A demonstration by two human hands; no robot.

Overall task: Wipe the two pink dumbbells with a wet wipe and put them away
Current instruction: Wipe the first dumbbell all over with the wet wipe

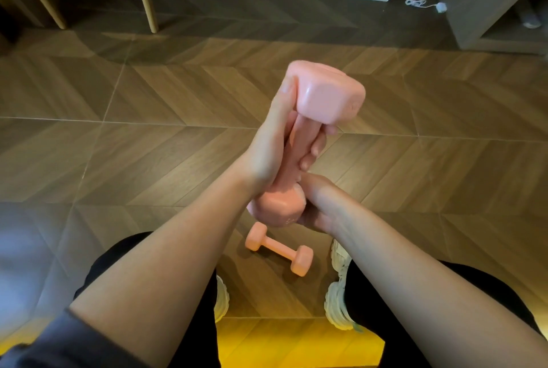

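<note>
Evidently mid-wipe | left hand point(271, 145) clamped round the handle of the held dumbbell point(327, 94), tilted above the floor point(148, 145) | right hand point(318, 207) curled round its lower head, wipe possibly hidden underneath | second dumbbell point(278, 252) lay between the feet | next: needed swapping and wiping that one.

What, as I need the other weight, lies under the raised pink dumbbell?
A second pink dumbbell on the wooden floor, between white shoes. The right hand covers floor beside it.

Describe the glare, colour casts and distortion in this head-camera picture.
Head view: glare marks the held dumbbell at its top end; yellow light tints the floor at the bottom edge; a bluish haze blurs the lower left; the wide lens slightly bows the floor seams.
</note>
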